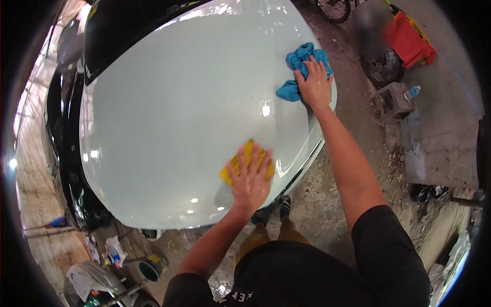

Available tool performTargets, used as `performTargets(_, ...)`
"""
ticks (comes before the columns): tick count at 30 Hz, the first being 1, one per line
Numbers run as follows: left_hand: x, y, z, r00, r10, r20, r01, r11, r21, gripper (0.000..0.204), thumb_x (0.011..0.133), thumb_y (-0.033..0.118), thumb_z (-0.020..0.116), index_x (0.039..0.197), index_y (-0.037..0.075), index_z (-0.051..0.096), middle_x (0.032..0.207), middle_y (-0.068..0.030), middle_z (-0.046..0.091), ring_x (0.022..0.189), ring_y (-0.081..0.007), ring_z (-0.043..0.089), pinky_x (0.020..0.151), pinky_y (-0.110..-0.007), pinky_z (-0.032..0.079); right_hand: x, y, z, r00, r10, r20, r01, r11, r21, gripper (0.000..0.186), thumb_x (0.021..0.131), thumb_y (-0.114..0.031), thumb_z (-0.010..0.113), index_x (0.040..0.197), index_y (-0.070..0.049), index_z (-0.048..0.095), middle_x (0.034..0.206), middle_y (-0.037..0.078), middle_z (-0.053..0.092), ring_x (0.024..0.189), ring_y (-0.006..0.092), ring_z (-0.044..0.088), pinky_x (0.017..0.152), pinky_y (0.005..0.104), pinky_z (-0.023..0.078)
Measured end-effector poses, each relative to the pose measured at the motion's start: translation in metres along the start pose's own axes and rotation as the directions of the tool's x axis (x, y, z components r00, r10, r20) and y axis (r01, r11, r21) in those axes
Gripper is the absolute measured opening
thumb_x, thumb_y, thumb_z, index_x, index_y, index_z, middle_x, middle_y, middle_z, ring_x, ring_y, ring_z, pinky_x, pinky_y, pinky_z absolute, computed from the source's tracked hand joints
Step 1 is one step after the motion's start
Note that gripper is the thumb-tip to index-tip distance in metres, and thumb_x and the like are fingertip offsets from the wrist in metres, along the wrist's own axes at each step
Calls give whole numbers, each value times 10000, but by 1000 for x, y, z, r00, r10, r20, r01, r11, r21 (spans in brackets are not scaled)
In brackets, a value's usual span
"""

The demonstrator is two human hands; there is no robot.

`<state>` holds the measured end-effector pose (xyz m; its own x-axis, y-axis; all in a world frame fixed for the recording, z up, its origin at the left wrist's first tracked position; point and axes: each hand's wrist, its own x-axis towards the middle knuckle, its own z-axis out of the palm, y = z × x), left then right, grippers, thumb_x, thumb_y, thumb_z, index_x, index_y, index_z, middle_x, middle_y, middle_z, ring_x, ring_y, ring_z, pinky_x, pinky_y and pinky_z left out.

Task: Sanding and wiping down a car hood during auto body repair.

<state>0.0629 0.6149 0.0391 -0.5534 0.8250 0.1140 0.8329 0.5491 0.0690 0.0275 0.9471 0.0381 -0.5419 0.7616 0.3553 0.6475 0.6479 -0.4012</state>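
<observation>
A large pale car hood [169,112] with a wet, glossy surface spreads out before me. My left hand [250,181] lies flat on a yellow square sheet [249,149] near the hood's front edge, fingers spread and open. The sheet is pressed against the panel; whether it is sandpaper or cloth I cannot tell. Further out to the right, my right hand [315,86] is closed over a bunched blue cloth [290,90] at the hood's right edge. Part of the cloth is hidden under the palm.
The dark windshield [128,30] borders the hood at the far left. On the right stand a grey stool-like block [396,105] with a blue-capped bottle [412,92], and a red cloth [411,43] near a wheel. A dark bucket [152,268] sits on the concrete floor at lower left.
</observation>
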Motion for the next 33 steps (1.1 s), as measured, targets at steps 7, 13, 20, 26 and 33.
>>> performTargets(7, 233, -67, -2, 933, 91, -347, -53, 992, 116, 474, 1008, 305, 479, 1445, 119, 481, 1563, -113, 381, 1429, -350, 367, 1072, -649, 321, -3, -35, 12, 999, -29, 32, 25, 995, 92, 499, 951, -469, 535, 1365, -190, 539, 1569, 12, 387, 1471, 287, 304, 1171, 628, 206)
performTargets(13, -63, -1, 6, 928, 148, 343, -159, 987, 3, 558, 978, 388, 511, 1497, 197, 438, 1618, -79, 296, 1463, -437, 254, 1079, -749, 193, 27, -5, -1, 999, 37, 36, -40, 996, 79, 487, 943, -445, 550, 1351, -178, 537, 1565, 27, 391, 1466, 307, 306, 1147, 664, 218)
performTargets(20, 150, -26, 8, 971, 232, -66, -221, 965, 138, 617, 972, 353, 544, 1533, 162, 374, 1616, -75, 286, 1490, -377, 235, 1110, -698, 235, 16, -11, 2, 997, 73, -4, -72, 994, 81, 450, 962, -416, 545, 1342, -177, 529, 1551, 46, 404, 1454, 327, 321, 1140, 661, 243)
performTargets(26, 309, -80, -24, 997, 34, -69, -30, 998, 62, 570, 1032, 393, 436, 1541, 166, 318, 1608, -82, 293, 1494, -374, 219, 1138, -677, 210, 23, -43, 9, 999, 42, 20, -45, 988, 144, 452, 967, -405, 542, 1349, -164, 525, 1563, 49, 386, 1455, 337, 316, 1135, 667, 248)
performTargets(33, -128, -37, 1, 920, 139, 365, -188, 977, 102, 657, 900, 385, 564, 1488, 125, 426, 1639, -148, 213, 1491, -489, 101, 1105, -742, 106, 53, -27, 11, 993, 116, 29, -118, 990, 82, 451, 973, -409, 530, 1360, -177, 507, 1571, 44, 373, 1452, 332, 320, 1120, 673, 264)
